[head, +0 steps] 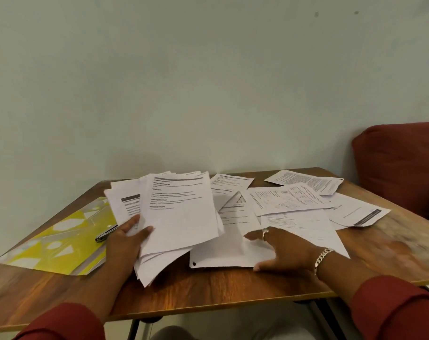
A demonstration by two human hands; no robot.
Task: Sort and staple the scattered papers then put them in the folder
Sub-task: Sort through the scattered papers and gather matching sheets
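My left hand (127, 239) grips a fanned stack of white printed papers (181, 212), raised at a tilt above the table, thumb on the top sheet. My right hand (284, 251) lies with spread fingers on a loose white sheet (223, 256) near the table's front. More printed sheets (289, 200) lie scattered and overlapping across the middle and right of the table. A yellow patterned folder (61, 241) lies flat at the left. On the folder rests a small dark and silver stapler (105, 234), partly hidden behind my left hand.
The wooden table (208, 288) stands against a pale wall. A dark red cushioned seat (399, 165) sits at the right, behind the table's corner. Bare wood shows along the front edge and at the far right.
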